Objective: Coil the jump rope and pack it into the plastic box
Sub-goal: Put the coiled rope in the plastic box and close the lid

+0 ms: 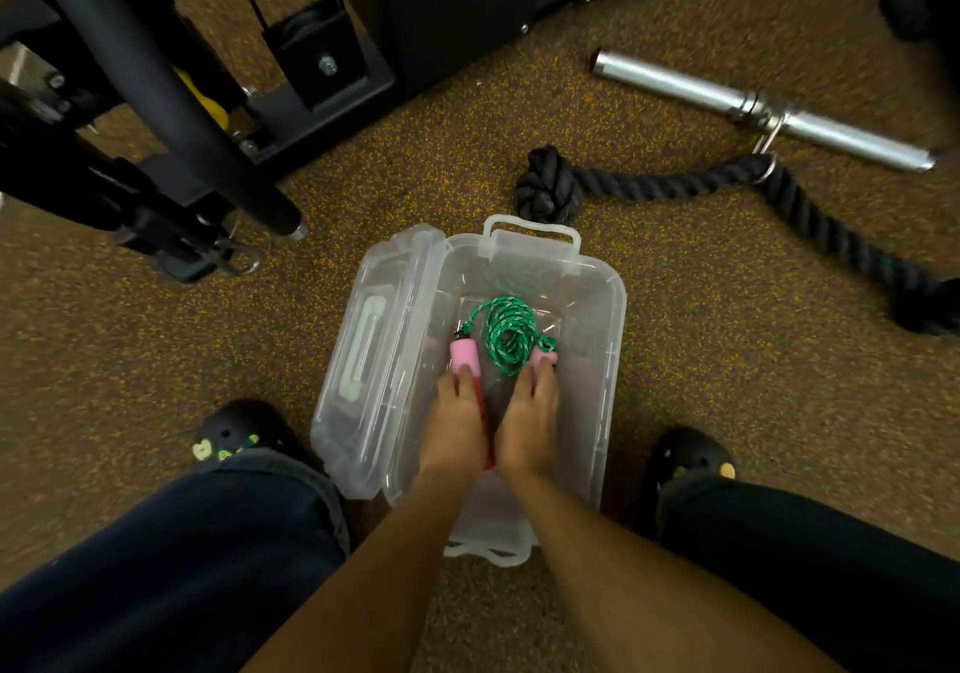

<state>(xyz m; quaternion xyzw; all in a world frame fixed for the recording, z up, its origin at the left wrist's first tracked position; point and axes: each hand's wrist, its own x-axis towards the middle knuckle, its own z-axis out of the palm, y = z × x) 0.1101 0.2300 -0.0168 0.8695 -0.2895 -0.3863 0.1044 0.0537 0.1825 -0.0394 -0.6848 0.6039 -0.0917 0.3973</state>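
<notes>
Reaching down with both bare arms, I have my hands inside a clear plastic box (615, 319) that sits on a brown floor (156, 360) flecked with yellow, between my feet. The jump rope (506, 334) is in the bottom of the box: its green cord, speckled with white, lies in a loose coil toward the far half, with a pink foam handle at each side of the coil. My left hand (453, 420) lies palm down over the left handle (462, 352), whose pink end sticks out past my fingertips and whose red shaft shows between my two hands. My right hand (530, 425) lies palm down beside it, fingertips on the right handle (545, 358), of which only the pink tip shows. Both sets of fingers point forward, but from above I cannot tell whether either hand is gripping its handle or just pressing on it. The clear lid (363, 339) stands swung open along the left side of the box. Beyond the box lies a thick black rope (649, 186) with a big knot at its near end, clipped near its middle to a silver metal bar (675, 82). A black exercise machine (457, 12) fills the upper left. My legs are in dark trousers, and I wear black clogs, left (234, 436) and right (691, 456), just outside the box.
</notes>
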